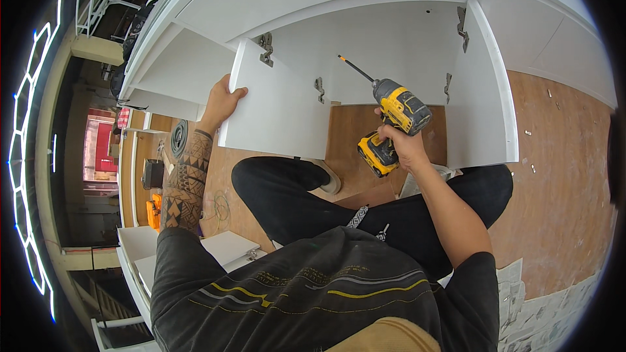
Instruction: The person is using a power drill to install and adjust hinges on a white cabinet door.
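Note:
My left hand (223, 102) grips the outer edge of the white left cabinet door (277, 107), its thumb lying on the door's face. In my right hand (405, 146) is a yellow and black cordless drill (399, 107), its long bit pointing up and left toward the cabinet interior (385, 45). The bit touches nothing that I can make out. Metal hinges (266, 49) show on the left door. On the right stands another white door (486, 91), swung outward, with hinges (462, 29) at its inner edge.
My bent legs (280, 186) are in front of the cabinet on a brown floor (548, 202). Small bits lie on the floor at right, with paper sheets (561, 313) lower down. Loose white panels (228, 246), a coiled hose (179, 138) and an orange item (154, 212) are at left.

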`<state>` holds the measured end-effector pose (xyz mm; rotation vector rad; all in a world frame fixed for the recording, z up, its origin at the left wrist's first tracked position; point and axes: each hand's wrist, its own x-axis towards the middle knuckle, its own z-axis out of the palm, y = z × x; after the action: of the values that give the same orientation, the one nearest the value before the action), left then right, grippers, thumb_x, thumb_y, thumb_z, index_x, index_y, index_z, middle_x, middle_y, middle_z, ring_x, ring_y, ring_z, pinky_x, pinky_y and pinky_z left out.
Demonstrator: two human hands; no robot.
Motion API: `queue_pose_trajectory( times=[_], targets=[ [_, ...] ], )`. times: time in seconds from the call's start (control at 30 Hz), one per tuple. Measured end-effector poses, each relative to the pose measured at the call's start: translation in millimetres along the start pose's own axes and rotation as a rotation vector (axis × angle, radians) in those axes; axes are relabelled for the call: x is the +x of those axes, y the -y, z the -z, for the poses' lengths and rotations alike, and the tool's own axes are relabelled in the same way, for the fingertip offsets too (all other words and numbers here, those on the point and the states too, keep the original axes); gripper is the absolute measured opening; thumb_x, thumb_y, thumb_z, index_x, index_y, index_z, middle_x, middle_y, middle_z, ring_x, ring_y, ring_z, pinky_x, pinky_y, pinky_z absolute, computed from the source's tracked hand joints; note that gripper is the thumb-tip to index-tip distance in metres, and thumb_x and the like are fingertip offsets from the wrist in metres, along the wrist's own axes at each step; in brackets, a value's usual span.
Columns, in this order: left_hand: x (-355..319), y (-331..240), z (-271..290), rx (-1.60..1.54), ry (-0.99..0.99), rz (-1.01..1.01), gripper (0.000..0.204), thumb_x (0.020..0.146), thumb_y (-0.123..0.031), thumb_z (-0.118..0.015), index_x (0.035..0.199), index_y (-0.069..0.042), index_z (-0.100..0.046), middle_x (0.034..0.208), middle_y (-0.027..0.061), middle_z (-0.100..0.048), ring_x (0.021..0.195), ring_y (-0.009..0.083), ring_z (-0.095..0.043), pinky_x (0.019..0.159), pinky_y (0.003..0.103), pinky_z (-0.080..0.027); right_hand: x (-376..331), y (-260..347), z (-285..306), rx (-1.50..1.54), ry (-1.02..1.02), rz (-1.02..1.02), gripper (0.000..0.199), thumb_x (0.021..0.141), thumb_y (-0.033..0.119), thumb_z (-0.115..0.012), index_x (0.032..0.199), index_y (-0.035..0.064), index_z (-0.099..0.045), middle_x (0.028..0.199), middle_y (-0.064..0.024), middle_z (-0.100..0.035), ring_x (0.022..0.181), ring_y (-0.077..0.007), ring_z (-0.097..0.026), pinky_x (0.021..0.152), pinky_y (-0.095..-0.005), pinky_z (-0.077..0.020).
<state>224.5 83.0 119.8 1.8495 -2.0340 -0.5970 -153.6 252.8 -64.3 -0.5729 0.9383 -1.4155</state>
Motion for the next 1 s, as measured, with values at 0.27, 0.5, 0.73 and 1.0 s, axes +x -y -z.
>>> queue_pose_trajectory(
  times=[0.27, 0.5, 0.73, 1.0],
  targets=[
    [4.7, 1.5, -0.8, 0.069, -0.006, -0.014, 0.043, 0.088, -0.016, -0.073, 0.125, 0.004, -0.064, 0.102, 0.0205, -0.076, 0.087, 0.0278, -0.074, 0.081, 0.038, -0.058, 2.3, -2.2, 2.6, -0.020, 0.009, -0.003, 0.047, 0.078, -0.008, -0.067, 0.124, 0.0029, -0.065, 0.120, -0.0075, -0.071, 0.076, -0.0105, -0.062, 0.076, -0.0292, -0.0546],
    [-1.4, -7.9, -2.9, 0.044, -0.008, -0.013, 0.043, 0.088, -0.016, -0.072, 0.125, 0.004, -0.065, 0.102, 0.0205, -0.076, 0.087, 0.0286, -0.075, 0.081, 0.039, -0.058, 1.3, -0.5, 2.4, -0.026, 0.008, -0.017, 0.047, 0.078, -0.008, -0.067, 0.123, 0.0028, -0.065, 0.119, -0.0075, -0.071, 0.076, -0.0102, -0.063, 0.075, -0.0290, -0.0545],
    [-2.3, -5.1, -0.9, 0.075, -0.025, -0.012, 0.043, 0.088, -0.017, -0.072, 0.125, 0.003, -0.065, 0.101, 0.0197, -0.076, 0.087, 0.0279, -0.075, 0.081, 0.039, -0.058, 3.9, -2.3, 2.4, -0.018, 0.012, -0.010, 0.047, 0.077, -0.009, -0.068, 0.122, 0.0034, -0.066, 0.118, -0.0070, -0.072, 0.076, -0.0102, -0.062, 0.075, -0.0290, -0.0543],
    [2.4, -1.3, -1.5, 0.094, -0.033, -0.032, 0.042, 0.088, -0.017, -0.072, 0.124, 0.003, -0.065, 0.100, 0.0208, -0.076, 0.087, 0.0298, -0.075, 0.082, 0.040, -0.058, 2.4, 0.8, 0.2, -0.029, 0.021, -0.040, 0.047, 0.077, -0.009, -0.067, 0.123, 0.0034, -0.066, 0.118, -0.0066, -0.072, 0.075, -0.0100, -0.062, 0.074, -0.0288, -0.0542]
  ],
)
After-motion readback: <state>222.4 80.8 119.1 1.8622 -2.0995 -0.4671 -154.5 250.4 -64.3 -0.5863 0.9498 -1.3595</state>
